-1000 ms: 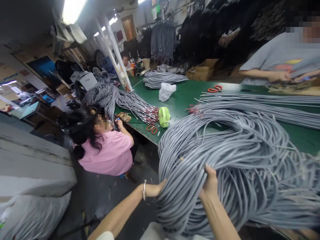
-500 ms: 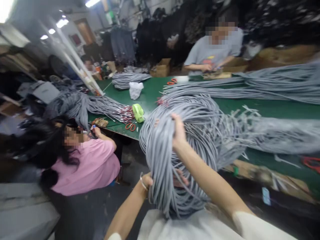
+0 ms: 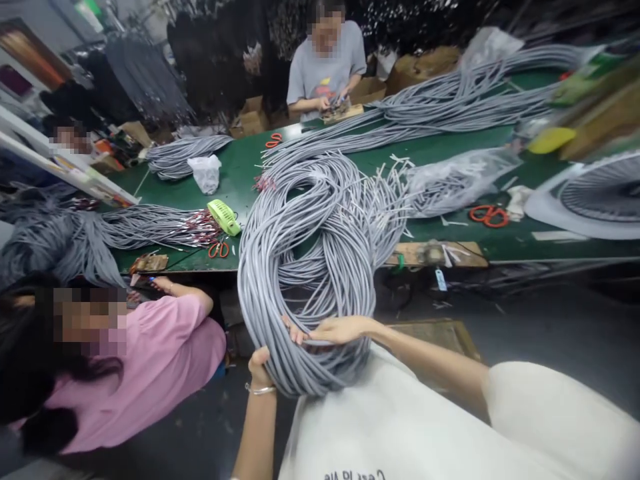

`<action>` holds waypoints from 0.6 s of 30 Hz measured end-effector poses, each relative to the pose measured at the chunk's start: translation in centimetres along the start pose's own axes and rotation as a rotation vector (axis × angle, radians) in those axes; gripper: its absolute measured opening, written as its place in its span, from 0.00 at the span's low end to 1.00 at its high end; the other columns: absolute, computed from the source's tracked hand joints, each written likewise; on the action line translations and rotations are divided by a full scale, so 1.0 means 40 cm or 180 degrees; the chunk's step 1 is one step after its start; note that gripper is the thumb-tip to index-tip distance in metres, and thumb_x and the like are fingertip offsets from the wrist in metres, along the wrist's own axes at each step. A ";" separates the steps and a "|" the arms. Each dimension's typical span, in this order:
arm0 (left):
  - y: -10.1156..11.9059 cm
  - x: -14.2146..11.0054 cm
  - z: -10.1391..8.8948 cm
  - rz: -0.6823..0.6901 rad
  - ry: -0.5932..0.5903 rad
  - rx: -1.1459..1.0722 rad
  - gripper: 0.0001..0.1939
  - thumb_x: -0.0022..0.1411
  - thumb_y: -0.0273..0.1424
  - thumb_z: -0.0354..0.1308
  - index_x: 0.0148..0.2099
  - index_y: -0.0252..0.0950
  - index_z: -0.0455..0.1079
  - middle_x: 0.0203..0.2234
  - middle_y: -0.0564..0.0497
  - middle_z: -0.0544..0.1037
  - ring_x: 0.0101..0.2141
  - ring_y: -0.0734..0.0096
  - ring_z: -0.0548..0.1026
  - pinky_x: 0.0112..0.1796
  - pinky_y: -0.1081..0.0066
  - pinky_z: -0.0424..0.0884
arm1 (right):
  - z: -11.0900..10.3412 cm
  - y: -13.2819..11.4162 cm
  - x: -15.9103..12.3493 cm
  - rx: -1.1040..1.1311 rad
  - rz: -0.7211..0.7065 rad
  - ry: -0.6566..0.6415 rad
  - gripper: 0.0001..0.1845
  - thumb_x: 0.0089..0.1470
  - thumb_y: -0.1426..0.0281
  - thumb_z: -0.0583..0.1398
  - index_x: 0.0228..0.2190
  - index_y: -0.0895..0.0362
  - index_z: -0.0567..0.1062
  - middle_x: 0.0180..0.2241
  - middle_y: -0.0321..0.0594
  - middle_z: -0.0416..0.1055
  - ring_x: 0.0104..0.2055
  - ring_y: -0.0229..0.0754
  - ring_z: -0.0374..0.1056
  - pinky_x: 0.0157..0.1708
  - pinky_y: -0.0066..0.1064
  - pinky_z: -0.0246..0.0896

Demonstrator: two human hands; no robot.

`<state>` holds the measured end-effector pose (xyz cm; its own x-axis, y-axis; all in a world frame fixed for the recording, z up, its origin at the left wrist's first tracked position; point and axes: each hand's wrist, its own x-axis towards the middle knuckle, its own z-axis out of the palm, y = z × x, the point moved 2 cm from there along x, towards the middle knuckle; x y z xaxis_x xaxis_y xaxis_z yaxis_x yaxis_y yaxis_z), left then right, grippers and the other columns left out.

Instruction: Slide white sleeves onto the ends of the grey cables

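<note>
A big coil of grey cables [image 3: 320, 253] hangs from the green table's [image 3: 450, 150] front edge down to my chest. My left hand [image 3: 261, 368], with a bracelet at the wrist, grips the coil's lower left side from underneath. My right hand [image 3: 333, 329] lies across the lower loops, fingers curled over several strands. The coil's upper part rests on the table, and white-tipped cable ends [image 3: 385, 193] stick out on its right.
A person in pink [image 3: 150, 360] sits at the left by the table edge. Another in grey [image 3: 325, 67] works at the far side. Orange scissors [image 3: 487, 215], a green hand fan [image 3: 223, 217], a white bag [image 3: 206, 172], more cable bundles [image 3: 150, 227] and a large white fan [image 3: 595, 197] are on the table.
My view has swung right and down. The coil has slid toward me off the table edge. My right hand dropped from the coil's top to its lower loops; my left stays underneath.
</note>
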<state>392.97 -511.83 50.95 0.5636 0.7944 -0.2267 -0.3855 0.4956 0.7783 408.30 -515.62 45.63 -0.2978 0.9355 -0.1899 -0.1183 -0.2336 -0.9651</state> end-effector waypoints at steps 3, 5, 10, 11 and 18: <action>-0.013 -0.015 -0.008 -0.0136 -0.0039 -0.0042 0.23 0.34 0.40 0.58 0.36 0.37 0.69 0.24 0.47 0.67 0.34 0.55 0.71 0.40 0.54 0.70 | 0.013 0.034 0.006 -0.0421 0.0345 -0.0626 0.19 0.46 0.54 0.60 0.25 0.58 0.79 0.22 0.32 0.73 0.24 0.32 0.64 0.28 0.21 0.61; -0.022 -0.025 -0.016 -0.0223 0.0056 -0.0066 0.22 0.33 0.39 0.58 0.35 0.37 0.69 0.22 0.50 0.65 0.32 0.57 0.71 0.40 0.54 0.70 | 0.031 0.044 0.022 -0.0561 0.0431 -0.0693 0.19 0.48 0.56 0.59 0.24 0.58 0.79 0.21 0.32 0.72 0.23 0.32 0.63 0.27 0.21 0.59; -0.013 -0.042 -0.003 -0.0359 0.0325 -0.0095 0.20 0.33 0.39 0.58 0.32 0.36 0.68 0.20 0.53 0.63 0.26 0.67 0.67 0.37 0.60 0.71 | 0.034 0.028 -0.017 -0.0868 -0.0210 0.0652 0.19 0.53 0.59 0.54 0.24 0.57 0.78 0.21 0.35 0.72 0.23 0.36 0.64 0.30 0.27 0.61; -0.004 -0.043 0.006 -0.0341 0.0357 -0.0137 0.21 0.33 0.40 0.58 0.33 0.36 0.69 0.21 0.52 0.63 0.25 0.68 0.67 0.35 0.62 0.71 | 0.014 0.028 -0.048 -0.0820 -0.0419 0.1391 0.18 0.53 0.59 0.54 0.25 0.56 0.78 0.23 0.36 0.73 0.26 0.38 0.66 0.34 0.30 0.62; 0.109 0.020 0.096 0.0043 0.0235 -0.0350 0.26 0.35 0.44 0.57 0.36 0.32 0.68 0.25 0.52 0.64 0.27 0.72 0.64 0.38 0.65 0.70 | -0.084 0.193 -0.237 0.2033 0.0377 0.4122 0.30 0.45 0.44 0.57 0.40 0.55 0.71 0.40 0.49 0.73 0.45 0.48 0.68 0.44 0.44 0.64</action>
<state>394.53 -510.38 56.41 0.5041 0.8228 -0.2623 -0.4726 0.5171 0.7136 413.40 -525.38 39.36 0.6728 0.4005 -0.6220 -0.6516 -0.0775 -0.7546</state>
